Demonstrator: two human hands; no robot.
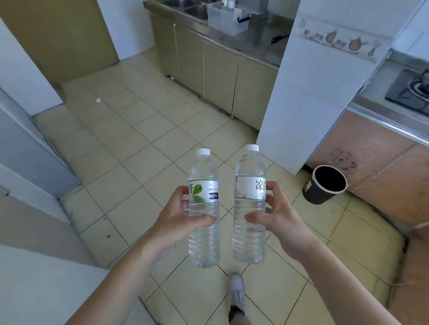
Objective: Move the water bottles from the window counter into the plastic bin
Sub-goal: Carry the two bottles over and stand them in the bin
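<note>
My left hand (176,219) grips a clear water bottle with a white cap and a green-leaf label (202,172), held upright over the tiled floor. Beside it, my right hand (275,213) grips a second clear water bottle with a white cap and a white label (249,166), also upright. The two bottles stand side by side without touching. Far ahead, a translucent plastic bin (224,19) sits on the steel counter (265,39) next to the sink, with a couple of bottles standing in it.
Beige floor tiles stretch ahead toward olive cabinets (212,65). A white tiled wall corner (310,91) juts out on the right, with a black waste bin (325,184) at its foot. A gas hob (415,92) sits at far right; my shoe (237,292) shows below.
</note>
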